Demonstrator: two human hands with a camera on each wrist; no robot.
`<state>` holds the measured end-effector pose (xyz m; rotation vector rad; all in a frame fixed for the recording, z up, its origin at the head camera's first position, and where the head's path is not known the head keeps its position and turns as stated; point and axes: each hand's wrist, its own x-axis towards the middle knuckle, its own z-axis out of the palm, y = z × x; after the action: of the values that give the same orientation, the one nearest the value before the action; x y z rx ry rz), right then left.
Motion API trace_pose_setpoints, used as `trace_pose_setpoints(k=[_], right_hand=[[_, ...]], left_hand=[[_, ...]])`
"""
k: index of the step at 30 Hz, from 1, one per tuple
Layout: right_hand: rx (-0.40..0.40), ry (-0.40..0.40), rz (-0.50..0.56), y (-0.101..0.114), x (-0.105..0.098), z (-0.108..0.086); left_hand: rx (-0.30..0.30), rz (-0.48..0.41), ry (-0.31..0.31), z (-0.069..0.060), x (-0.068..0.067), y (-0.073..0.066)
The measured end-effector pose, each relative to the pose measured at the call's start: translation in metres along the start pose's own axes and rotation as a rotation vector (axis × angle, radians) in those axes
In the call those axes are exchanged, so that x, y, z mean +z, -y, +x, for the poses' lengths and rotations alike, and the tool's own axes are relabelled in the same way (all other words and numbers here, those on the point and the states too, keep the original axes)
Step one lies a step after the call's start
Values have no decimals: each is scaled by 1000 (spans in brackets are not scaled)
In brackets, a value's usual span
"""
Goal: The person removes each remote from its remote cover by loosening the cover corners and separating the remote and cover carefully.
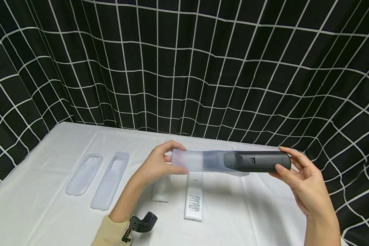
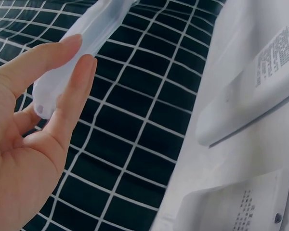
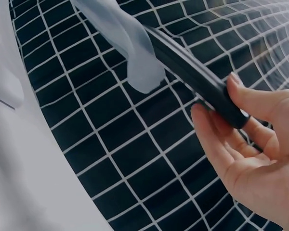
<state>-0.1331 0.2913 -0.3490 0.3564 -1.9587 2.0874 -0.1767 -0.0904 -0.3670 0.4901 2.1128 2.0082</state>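
A black remote control (image 1: 264,161), back side up with its battery cover showing, lies partly inside a translucent silicone sleeve (image 1: 190,160) above the table. My left hand (image 1: 158,164) pinches the closed end of the sleeve between thumb and fingers. The free end of the remote is held by my right hand (image 1: 304,181), thumb on one edge and fingers on the other. In the right wrist view, a flap of the sleeve (image 3: 147,74) hangs away from the remote (image 3: 197,77). Below the hands, a white remote (image 1: 193,201) lies on the cloth.
A shorter white remote (image 1: 161,191) lies beside the longer one, partly hidden by my left hand. Two more translucent sleeves (image 1: 84,174) (image 1: 110,181) rest at the left of the white-covered table (image 1: 49,205). A black gridded curtain (image 1: 184,68) hangs behind it.
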Motion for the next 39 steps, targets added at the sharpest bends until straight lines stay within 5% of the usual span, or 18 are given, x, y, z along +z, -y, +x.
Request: trace_pose_setpoints(k=[6,11,22,34,39], right_hand=[[-10,-75,120,0,10,3],[19,-235,158,0,22,5],[146,-523,180,1,47,11],[150,-540,155,-4,58,12],[133,-548,224,-2,57,12]], left_hand=[[6,-11,35,1,7,3],[10,-13,105,2,14,6],[47,210,186,1,31,10],[109,339,225,1,52,15],[74,284,225,1,52,17]])
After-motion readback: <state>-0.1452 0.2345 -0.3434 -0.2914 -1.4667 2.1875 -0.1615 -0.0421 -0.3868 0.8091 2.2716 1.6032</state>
